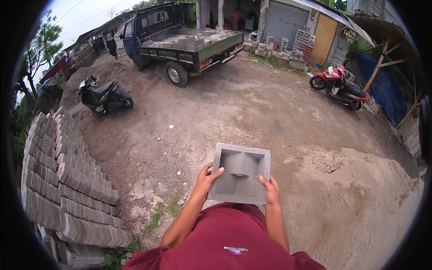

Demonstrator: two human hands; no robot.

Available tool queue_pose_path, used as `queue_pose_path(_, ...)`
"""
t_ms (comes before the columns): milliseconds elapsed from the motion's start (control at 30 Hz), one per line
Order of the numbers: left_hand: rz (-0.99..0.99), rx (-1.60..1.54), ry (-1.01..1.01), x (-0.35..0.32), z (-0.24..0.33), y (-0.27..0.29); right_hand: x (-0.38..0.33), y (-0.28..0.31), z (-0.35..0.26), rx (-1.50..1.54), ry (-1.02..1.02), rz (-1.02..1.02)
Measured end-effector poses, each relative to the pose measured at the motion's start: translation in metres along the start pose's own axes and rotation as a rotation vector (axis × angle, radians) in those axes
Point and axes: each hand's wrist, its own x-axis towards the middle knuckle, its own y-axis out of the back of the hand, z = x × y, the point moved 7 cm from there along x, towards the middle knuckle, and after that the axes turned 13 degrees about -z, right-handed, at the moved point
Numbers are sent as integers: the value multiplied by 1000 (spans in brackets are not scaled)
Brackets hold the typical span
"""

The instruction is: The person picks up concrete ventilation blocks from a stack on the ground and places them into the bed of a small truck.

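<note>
A grey concrete ventilation block (238,193) is held out in front of my maroon shirt. It is square, with a raised rim and a recessed, angled inside. My left hand (209,181) grips its left side, the thumb hooked over the rim. On the opposite side my right hand (271,189) clasps the block, its thumb also resting on the edge. The fingers beneath and behind the block are mostly hidden.
Stacked grey pavers (85,189) stand at the left. A sand pile (360,180) lies to the right. Ahead are a flatbed truck (189,47) loaded with blocks, a black scooter (105,95) and a red scooter (339,85). A person (111,46) is far left.
</note>
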Motion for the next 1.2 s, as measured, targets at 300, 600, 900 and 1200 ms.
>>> queue_pose_path(300, 148, 6, 61, 258, 70, -12, 255, 41, -73, -14, -30, 36)
queue_pose_path(600, -36, 39, 34, 577, 106, -32, 541, 139, -112, 1, 28, 86)
queue_pose_path(900, -71, 31, 59, 845, 150, -69, 778, 219, -181, -15, 8, 177)
queue_pose_path(1200, 88, -33, 15, 1144, 182, -84, 1105, 300, -252, -169, -64, -10)
